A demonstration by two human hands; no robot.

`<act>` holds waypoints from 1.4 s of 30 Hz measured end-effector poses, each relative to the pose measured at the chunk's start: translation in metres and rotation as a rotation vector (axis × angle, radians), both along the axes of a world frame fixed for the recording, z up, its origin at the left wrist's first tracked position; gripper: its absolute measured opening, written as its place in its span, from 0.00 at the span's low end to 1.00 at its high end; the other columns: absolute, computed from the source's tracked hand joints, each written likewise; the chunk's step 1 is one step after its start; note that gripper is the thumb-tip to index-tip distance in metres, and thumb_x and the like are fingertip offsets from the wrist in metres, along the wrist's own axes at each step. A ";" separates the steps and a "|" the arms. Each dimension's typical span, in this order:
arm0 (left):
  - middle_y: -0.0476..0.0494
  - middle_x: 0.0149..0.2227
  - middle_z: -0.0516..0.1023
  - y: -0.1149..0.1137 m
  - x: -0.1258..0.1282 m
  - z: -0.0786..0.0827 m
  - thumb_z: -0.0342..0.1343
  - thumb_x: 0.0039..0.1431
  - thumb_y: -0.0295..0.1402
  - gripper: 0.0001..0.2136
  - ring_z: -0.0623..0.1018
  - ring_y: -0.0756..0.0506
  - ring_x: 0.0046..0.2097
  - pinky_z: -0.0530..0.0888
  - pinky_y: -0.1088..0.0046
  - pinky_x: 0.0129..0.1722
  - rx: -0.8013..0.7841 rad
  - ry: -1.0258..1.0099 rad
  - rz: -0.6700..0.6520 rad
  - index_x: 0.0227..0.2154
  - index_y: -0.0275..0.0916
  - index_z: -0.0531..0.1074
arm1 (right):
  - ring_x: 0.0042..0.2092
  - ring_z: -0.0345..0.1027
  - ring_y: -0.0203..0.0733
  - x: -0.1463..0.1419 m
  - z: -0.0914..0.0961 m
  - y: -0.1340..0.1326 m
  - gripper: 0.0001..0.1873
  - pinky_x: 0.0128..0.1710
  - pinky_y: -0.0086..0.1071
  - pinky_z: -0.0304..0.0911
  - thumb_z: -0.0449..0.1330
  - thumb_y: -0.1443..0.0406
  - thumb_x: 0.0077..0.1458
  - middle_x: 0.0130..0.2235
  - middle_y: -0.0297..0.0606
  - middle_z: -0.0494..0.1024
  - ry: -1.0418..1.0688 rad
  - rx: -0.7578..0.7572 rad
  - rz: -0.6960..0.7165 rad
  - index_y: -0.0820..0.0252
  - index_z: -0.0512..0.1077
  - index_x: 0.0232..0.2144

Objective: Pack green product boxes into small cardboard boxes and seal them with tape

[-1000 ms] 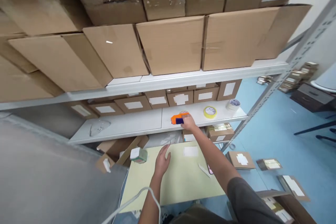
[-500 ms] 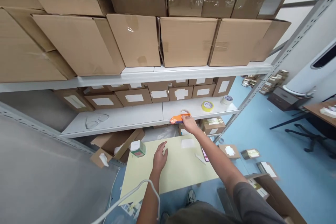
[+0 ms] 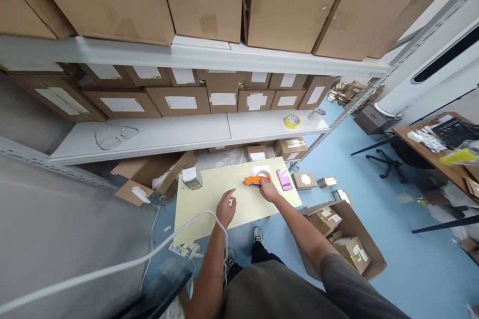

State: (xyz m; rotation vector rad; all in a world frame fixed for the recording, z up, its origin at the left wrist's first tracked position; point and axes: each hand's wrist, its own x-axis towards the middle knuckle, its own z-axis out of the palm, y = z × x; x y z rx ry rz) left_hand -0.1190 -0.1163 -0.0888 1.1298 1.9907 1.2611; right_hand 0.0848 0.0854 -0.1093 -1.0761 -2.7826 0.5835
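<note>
My right hand is closed around an orange tape dispenser with a roll of tape showing behind it. It is over the pale yellow table. My left hand hovers above the table's near part, fingers apart and nothing in them. Left of the hands, a small green and white box sits near the table's far left corner. A phone with a pink screen lies right of the dispenser. Behind the dispenser is a white paper or label, partly covered.
A white shelf over the table's far side holds labelled cartons, a yellow tape roll, a white roll and glasses. An open carton is at left. A white cable crosses lower left; a large box stands at right.
My right hand has brought the tape dispenser down from the shelf's front edge to over the table. The view has tilted downward, and the phone is now uncovered by my arm.
</note>
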 end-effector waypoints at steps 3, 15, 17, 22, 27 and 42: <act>0.37 0.63 0.81 -0.015 0.002 -0.006 0.50 0.70 0.35 0.22 0.86 0.44 0.48 0.84 0.61 0.52 -0.055 0.026 -0.003 0.63 0.44 0.78 | 0.50 0.76 0.52 0.022 -0.037 -0.010 0.11 0.60 0.46 0.68 0.59 0.71 0.59 0.45 0.43 0.84 0.009 -0.090 -0.086 0.57 0.74 0.44; 0.41 0.63 0.82 -0.066 0.020 -0.018 0.54 0.68 0.32 0.22 0.86 0.42 0.54 0.84 0.59 0.56 -0.240 0.061 0.035 0.62 0.47 0.79 | 0.57 0.78 0.67 0.050 -0.098 -0.026 0.07 0.61 0.62 0.66 0.59 0.63 0.58 0.40 0.55 0.85 0.167 -0.230 -0.427 0.57 0.77 0.34; 0.40 0.63 0.82 -0.070 0.013 -0.013 0.54 0.68 0.32 0.22 0.84 0.40 0.58 0.83 0.56 0.59 -0.224 0.069 0.046 0.62 0.46 0.79 | 0.59 0.77 0.69 0.038 -0.085 -0.040 0.12 0.62 0.63 0.67 0.59 0.62 0.57 0.46 0.58 0.85 0.177 -0.203 -0.453 0.59 0.80 0.40; 0.38 0.63 0.83 -0.077 -0.011 -0.010 0.54 0.68 0.34 0.21 0.80 0.38 0.65 0.79 0.52 0.66 -0.106 0.094 0.164 0.61 0.45 0.80 | 0.62 0.75 0.63 -0.004 -0.052 -0.094 0.27 0.66 0.62 0.69 0.58 0.64 0.58 0.56 0.56 0.83 0.404 -0.106 -0.287 0.60 0.78 0.58; 0.36 0.64 0.82 -0.101 -0.018 -0.005 0.57 0.67 0.34 0.20 0.79 0.37 0.67 0.74 0.51 0.71 -0.006 0.111 0.311 0.59 0.43 0.81 | 0.72 0.66 0.59 -0.043 -0.018 -0.129 0.31 0.72 0.61 0.65 0.59 0.63 0.64 0.69 0.53 0.74 0.445 -0.117 0.007 0.55 0.72 0.68; 0.37 0.63 0.82 -0.399 0.114 0.024 0.58 0.64 0.39 0.21 0.80 0.33 0.66 0.77 0.48 0.67 -0.220 0.190 1.151 0.58 0.44 0.81 | 0.74 0.64 0.57 -0.145 0.018 -0.265 0.30 0.74 0.59 0.61 0.56 0.57 0.70 0.71 0.53 0.74 0.424 -0.426 0.727 0.58 0.73 0.69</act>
